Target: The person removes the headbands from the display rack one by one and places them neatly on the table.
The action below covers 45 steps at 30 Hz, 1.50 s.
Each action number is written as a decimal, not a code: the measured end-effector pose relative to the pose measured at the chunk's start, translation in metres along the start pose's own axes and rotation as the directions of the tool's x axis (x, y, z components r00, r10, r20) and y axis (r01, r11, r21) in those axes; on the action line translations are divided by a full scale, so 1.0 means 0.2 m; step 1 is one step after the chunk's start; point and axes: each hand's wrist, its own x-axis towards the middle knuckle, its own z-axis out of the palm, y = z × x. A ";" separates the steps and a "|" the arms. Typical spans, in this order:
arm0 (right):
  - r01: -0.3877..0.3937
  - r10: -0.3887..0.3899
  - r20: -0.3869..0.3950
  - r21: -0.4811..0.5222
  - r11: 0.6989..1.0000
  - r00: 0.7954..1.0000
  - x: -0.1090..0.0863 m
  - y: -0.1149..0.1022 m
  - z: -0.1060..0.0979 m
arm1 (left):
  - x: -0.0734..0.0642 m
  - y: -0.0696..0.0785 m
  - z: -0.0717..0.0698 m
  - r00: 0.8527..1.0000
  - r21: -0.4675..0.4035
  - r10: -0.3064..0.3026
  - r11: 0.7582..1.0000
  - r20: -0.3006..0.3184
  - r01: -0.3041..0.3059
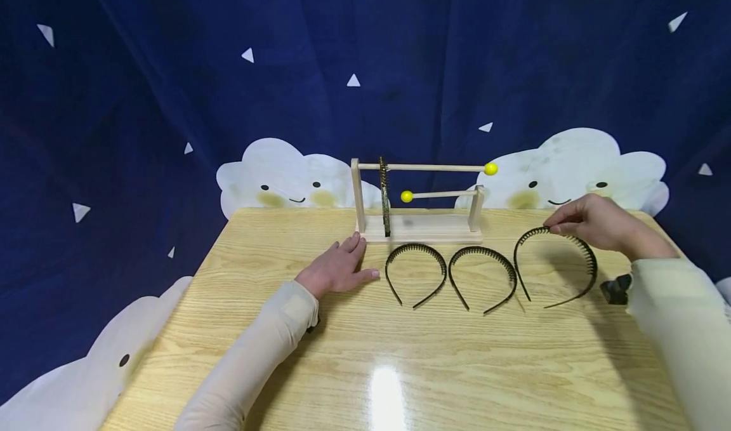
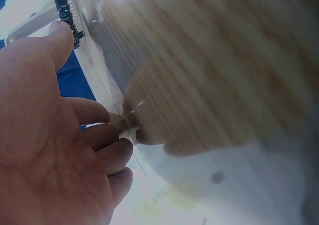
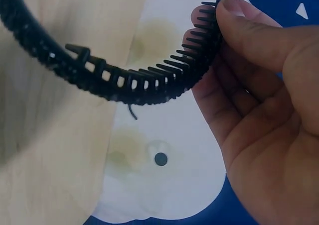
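Observation:
Between thumb and fingers, my right hand (image 1: 588,223) pinches a black toothed headband (image 1: 591,263) near the top of its arch, its two ends pointing down toward the table. The right wrist view shows the comb teeth along the inside of this headband (image 3: 144,93). My left hand (image 1: 337,267) lies with fingers spread, fingertips right at the left end of a wooden stand (image 1: 419,228). From the stand's upper rod (image 1: 440,167) hangs a dark glittery headband (image 1: 385,202), near the left post. Two more black headbands, one left (image 1: 417,247) and one right (image 1: 482,251), lie before the stand.
Yellow balls cap the upper rod (image 1: 491,169) and the shorter lower rod (image 1: 407,197). The wooden table (image 1: 422,361) ends at a dark blue curtain (image 1: 400,50) with white clouds. A small black object (image 1: 617,289) shows beside the right sleeve.

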 end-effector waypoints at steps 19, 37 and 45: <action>-0.045 0.043 0.097 0.024 0.999 0.994 0.01 0.15 0.09 | 0.01 0.00 -0.02 1.000 0.007 0.000 1.000 0.007 0.000; -0.090 0.085 0.123 0.035 0.995 0.989 0.02 0.23 0.19 | 0.00 0.01 -0.01 1.000 0.011 -0.004 1.000 0.013 0.004; -0.084 0.081 0.133 0.014 0.996 0.988 0.02 0.23 0.22 | 0.01 0.00 0.00 1.000 0.014 -0.007 1.000 0.012 0.007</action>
